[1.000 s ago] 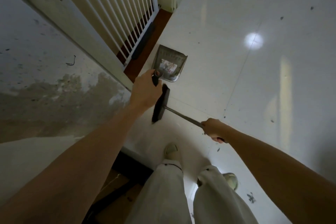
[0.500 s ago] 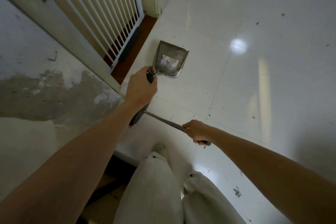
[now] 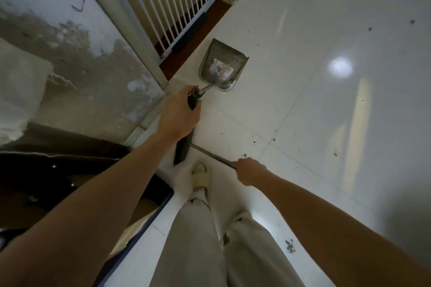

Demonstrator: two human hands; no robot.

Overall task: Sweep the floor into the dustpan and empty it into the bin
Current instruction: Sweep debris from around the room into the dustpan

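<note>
From my feed, the left hand [image 3: 179,114] sits at the centre of the frame, fingers wrapped round the black grip of the dustpan [image 3: 222,66] handle. The pan itself lies just above that hand, its grey scoop on the white floor [image 3: 314,105], with a pale, crumpled bit of litter [image 3: 220,70] inside it. The pan's far edge points toward the upper part of the frame, near the white barred gate [image 3: 168,0] at top centre.

The right hand [image 3: 250,171] is lower and to the right of centre, clenched round the thin metal shaft of the broom [image 3: 211,155]. That shaft runs up and left to the dark broom head [image 3: 183,150], which shows just below the left wrist and is partly hidden by it. I cannot tell whether the head touches the floor.

Dark specks [image 3: 254,141] dot the tiles right of the broom head, and a larger dark scrap [image 3: 290,245] lies at lower right, beside the right forearm. A bright light reflection [image 3: 340,69] shows on the tiles at right.

At the bottom centre I see pale trousers [image 3: 198,240] and one foot in a light slipper [image 3: 200,176], just below the broom shaft. A stained wall [image 3: 70,58] fills the left side, with a dark opening at lower left.
</note>
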